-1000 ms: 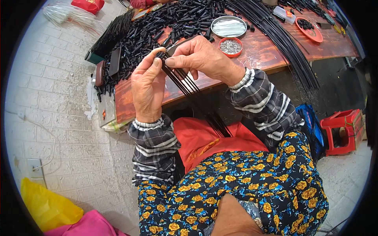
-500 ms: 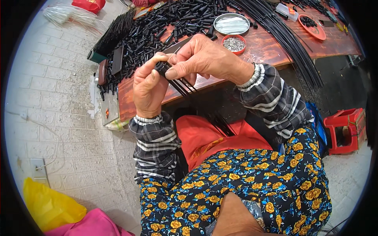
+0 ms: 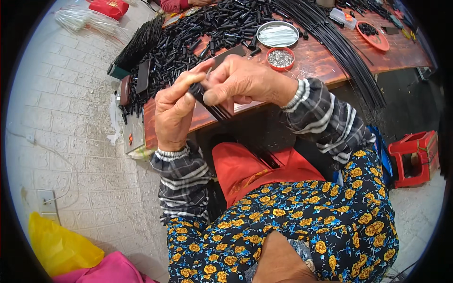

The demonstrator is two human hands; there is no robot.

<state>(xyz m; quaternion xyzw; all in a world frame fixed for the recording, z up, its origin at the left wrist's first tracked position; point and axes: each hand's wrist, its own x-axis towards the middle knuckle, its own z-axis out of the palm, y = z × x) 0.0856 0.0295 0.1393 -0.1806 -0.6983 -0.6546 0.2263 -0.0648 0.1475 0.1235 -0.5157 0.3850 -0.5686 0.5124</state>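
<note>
In front of me, just off the table's near edge, my left hand (image 3: 173, 115) is closed around the upper end of a bundle of thin black rods (image 3: 218, 111). A round black piece (image 3: 196, 89) sits at the top of the bundle, under my left fingers. My right hand (image 3: 252, 81) is closed beside it, its thumb and fingertips pressed against that same end. Something thin and greyish shows between the fingertips of both hands, too blurred to name. The rods hang down toward my red-covered lap (image 3: 236, 165).
Black tubular parts (image 3: 226, 23) are heaped across the reddish wooden table (image 3: 321, 63). A round tin of white strips (image 3: 278, 36), a red dish of small metal pieces (image 3: 280, 59), long black rods (image 3: 339, 52) and an orange plate (image 3: 377, 42) lie rightward. A red stool (image 3: 413, 160) stands right.
Both hands have shifted slightly left, and the right has dipped a little. My left forefinger has lifted and straightened, while the round black end has tilted and is more covered.
</note>
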